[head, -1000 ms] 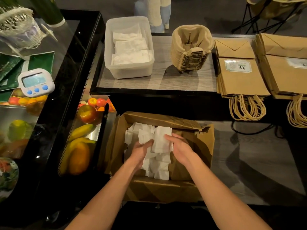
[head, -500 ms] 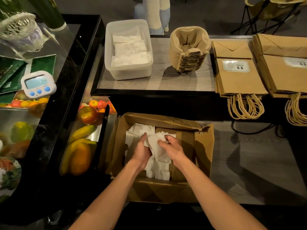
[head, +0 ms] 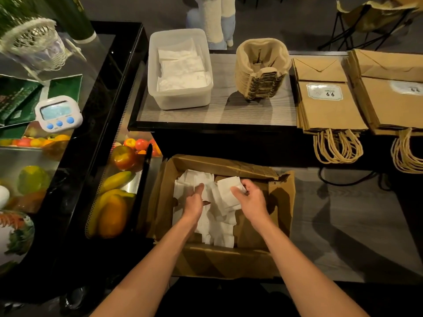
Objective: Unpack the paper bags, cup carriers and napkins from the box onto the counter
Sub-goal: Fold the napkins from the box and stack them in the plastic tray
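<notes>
The box (head: 229, 263) stands open on the floor below the counter (head: 229, 110), its flaps spread. Loose white napkins (head: 219, 229) lie in a heap inside it, mostly to its left and middle, with bare cardboard showing to the right.

Both hands are down in the box. The right hand (head: 251, 200) has its fingers (head: 242, 187) curled round a few napkins at the top of the heap, gripping them. The left hand (head: 193, 202) rests on the heap just beside it with the thumb pointing up. Its other fingers are hidden under the hand, so it cannot be told whether they grip anything.

On the counter, a clear tub (head: 180, 102) holds stacked napkins (head: 180, 67). The cup carriers (head: 261, 72) sit in a nested pile to its right. Further right lie two flat piles of paper bags (head: 329, 108), handles hanging over the front edge.

A timer (head: 58, 113) sits on the glass case to the left, with fruit (head: 113, 211) inside.
</notes>
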